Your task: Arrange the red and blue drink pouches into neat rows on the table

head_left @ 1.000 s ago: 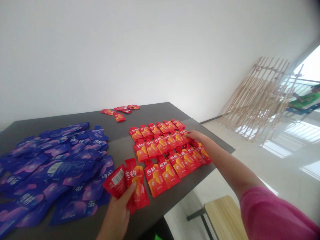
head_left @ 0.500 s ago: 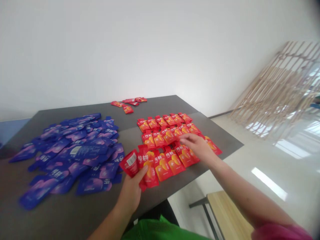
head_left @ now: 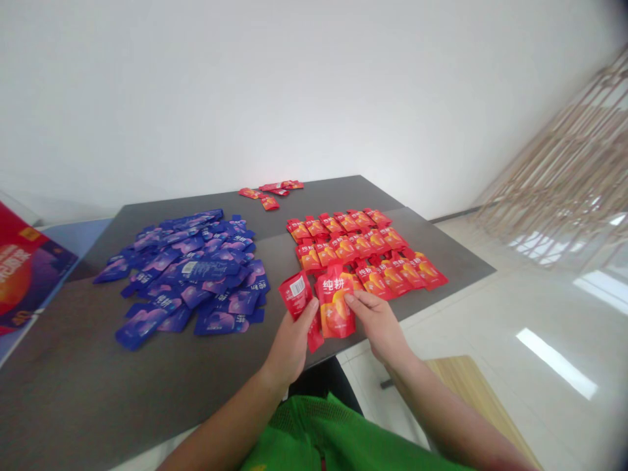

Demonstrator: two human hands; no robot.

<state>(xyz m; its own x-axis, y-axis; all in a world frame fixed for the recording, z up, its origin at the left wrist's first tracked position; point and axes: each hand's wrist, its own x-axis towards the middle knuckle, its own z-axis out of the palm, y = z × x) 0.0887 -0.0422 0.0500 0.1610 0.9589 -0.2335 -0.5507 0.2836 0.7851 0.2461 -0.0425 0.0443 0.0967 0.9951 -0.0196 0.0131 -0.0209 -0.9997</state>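
Note:
My left hand (head_left: 293, 340) is closed around red pouches (head_left: 296, 291), one of them showing its barcode side. Between the thumb and fingers of my right hand (head_left: 380, 324) is another red pouch (head_left: 337, 307), face up with an orange fruit picture. The two hands are close together above the front edge of the table. Just beyond them, red pouches (head_left: 343, 246) lie in overlapping rows, face up. My hands and the held pouches cover part of the nearest row.
A heap of blue pouches (head_left: 191, 268) covers the left of the grey table (head_left: 206, 386). Several loose red pouches (head_left: 269, 203) lie near the wall. A red and purple printed package (head_left: 29, 268) stands at far left. A wooden bench (head_left: 471, 399) is at lower right.
My right hand has moved from the nearest row toward my left hand and now grips a red pouch. My left hand still holds its pouches. The view has shifted left.

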